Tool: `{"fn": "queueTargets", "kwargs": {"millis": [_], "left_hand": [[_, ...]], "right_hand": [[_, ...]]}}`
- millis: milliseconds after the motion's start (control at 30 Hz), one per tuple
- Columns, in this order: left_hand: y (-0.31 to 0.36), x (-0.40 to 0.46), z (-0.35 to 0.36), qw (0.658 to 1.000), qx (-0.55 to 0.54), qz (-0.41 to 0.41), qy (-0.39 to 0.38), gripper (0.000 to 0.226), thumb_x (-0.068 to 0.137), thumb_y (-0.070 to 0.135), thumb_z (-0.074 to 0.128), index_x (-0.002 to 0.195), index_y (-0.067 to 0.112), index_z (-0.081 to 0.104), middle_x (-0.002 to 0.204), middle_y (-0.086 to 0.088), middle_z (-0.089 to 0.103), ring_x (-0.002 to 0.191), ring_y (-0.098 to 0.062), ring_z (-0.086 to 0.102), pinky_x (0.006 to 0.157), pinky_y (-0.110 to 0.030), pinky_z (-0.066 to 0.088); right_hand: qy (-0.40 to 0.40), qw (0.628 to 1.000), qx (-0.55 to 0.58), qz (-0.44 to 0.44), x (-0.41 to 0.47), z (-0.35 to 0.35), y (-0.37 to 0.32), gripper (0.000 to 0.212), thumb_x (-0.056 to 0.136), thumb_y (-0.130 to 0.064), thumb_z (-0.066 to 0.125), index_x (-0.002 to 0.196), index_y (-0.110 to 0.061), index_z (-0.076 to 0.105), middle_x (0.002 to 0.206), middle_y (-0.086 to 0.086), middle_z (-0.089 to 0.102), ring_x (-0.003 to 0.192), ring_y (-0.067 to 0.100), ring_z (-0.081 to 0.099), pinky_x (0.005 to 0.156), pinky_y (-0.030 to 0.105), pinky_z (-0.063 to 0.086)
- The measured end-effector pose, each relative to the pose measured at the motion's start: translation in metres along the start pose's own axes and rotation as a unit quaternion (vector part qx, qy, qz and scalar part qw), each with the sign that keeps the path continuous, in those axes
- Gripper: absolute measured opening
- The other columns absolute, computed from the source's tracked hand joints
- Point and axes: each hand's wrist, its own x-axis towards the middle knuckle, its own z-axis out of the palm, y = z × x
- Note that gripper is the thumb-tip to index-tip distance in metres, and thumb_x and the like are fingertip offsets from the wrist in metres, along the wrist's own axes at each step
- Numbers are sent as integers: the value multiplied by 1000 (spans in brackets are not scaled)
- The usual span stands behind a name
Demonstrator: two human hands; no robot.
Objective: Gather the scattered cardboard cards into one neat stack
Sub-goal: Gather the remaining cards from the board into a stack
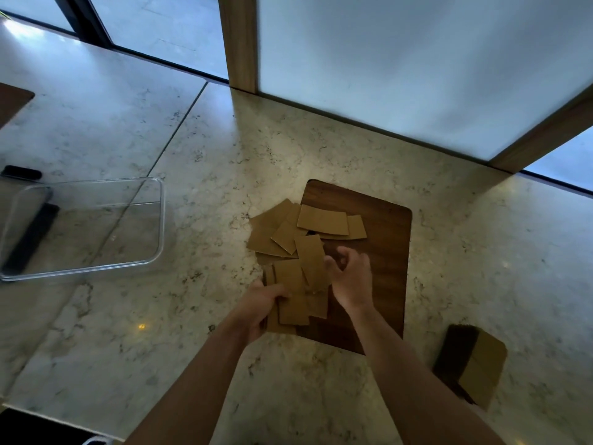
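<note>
A: Cards first. Where do they lie?

B: Cardboard cards in a loose heap, straddling the left edge of a dark wooden board. Far cards fan out flat, overlapping at odd angles; one on top has its long axis left to right. Near cards run mostly near to far.

A: Hands?

B: Left hand grips a small bundle at the near left of the heap, fingers curled round its edge. Right hand is just right of the middle cards, fingers curled, thumb against the card edges. Whether it pinches one, cannot tell.

A: What does the coming move depend on?

B: My reading: the loose cards lie beyond both hands, toward the far side. The right hand is nearer them. They would need turning to match the bundle's near-far axis.

A: Surface, room?

B: Pale marble counter, veined, glossy. Clear plastic tray well apart at left. A separate brown stack near right. Frosted panels in wooden frames behind.
</note>
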Motion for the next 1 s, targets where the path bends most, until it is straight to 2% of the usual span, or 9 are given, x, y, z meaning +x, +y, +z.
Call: {"fn": "queueTargets", "kwargs": {"millis": [133, 233, 333, 467, 600, 667, 733, 833, 1000], "left_hand": [[-2, -5, -14, 998, -62, 10, 9, 30, 95, 3, 56, 124, 4, 61, 106, -26, 79, 94, -43, 78, 72, -60, 65], [2, -4, -17, 997, -81, 15, -2, 31, 96, 3, 48, 118, -8, 66, 105, -30, 78, 88, -41, 79, 67, -48, 66], [6, -4, -17, 995, -80, 44, -45, 22, 101, 4, 53, 121, 1, 63, 109, -30, 77, 93, -41, 79, 70, -51, 67], [8, 0, -15, 996, -42, 64, -53, 36, 99, 5, 63, 134, 7, 58, 116, -24, 77, 104, -43, 76, 81, -66, 62], [12, -3, -11, 997, -29, 24, -63, 36, 98, 24, 69, 132, 14, 62, 112, -18, 80, 98, -40, 78, 66, -49, 66], [12, -7, -8, 994, 17, -13, -111, 36, 96, 41, 70, 124, 20, 69, 115, -20, 79, 101, -43, 77, 70, -52, 66], [12, -13, -5, 983, 94, -34, -156, 32, 88, 51, 77, 112, 30, 76, 112, -17, 80, 98, -41, 78, 68, -50, 66], [6, -12, -3, 980, 59, -36, -186, 46, 84, 40, 83, 126, 25, 70, 117, -19, 78, 103, -39, 77, 71, -47, 66], [4, -2, -8, 990, -107, -5, -95, 44, 97, 17, 63, 140, 10, 55, 121, -25, 75, 104, -44, 76, 70, -52, 65]], "right_hand": [[-26, 985, -164, -52, 1, 16, 3, 62, 84, -52, 77, 134, -22, 54, 132, 5, 48, 126, 25, 44, 108, 41, 43], [57, 997, -9, -44, -3, 12, 11, 36, 88, -33, 77, 115, -22, 57, 115, -1, 60, 109, 20, 58, 91, 37, 53], [66, 988, 136, 15, -10, -1, 20, 20, 95, -21, 69, 109, -27, 57, 117, 3, 69, 94, 17, 68, 74, 31, 58], [-94, 948, 302, 20, -21, -33, 23, 16, 91, -28, 75, 105, -36, 74, 121, 8, 68, 91, 26, 75, 58, 35, 60], [-289, 940, 143, -114, -19, -60, 15, 25, 88, -36, 77, 110, -45, 75, 106, -8, 73, 63, 11, 69, 48, 21, 52], [-323, 930, 45, -169, -16, -59, 3, 47, 81, -35, 82, 120, -54, 64, 103, -20, 72, 73, -2, 69, 57, 15, 54], [-302, 932, 9, -202, -17, -43, -9, 71, 76, -32, 87, 134, -52, 51, 113, -23, 66, 99, -5, 67, 79, 14, 58], [-205, 952, 15, -225, -20, -19, -12, 81, 77, -34, 88, 144, -46, 44, 122, -21, 54, 108, -2, 59, 84, 10, 53], [-77, 963, 246, -78, -6, 3, -6, 38, 94, -14, 70, 113, -46, 61, 116, -2, 66, 109, 15, 66, 90, 31, 59]]}}
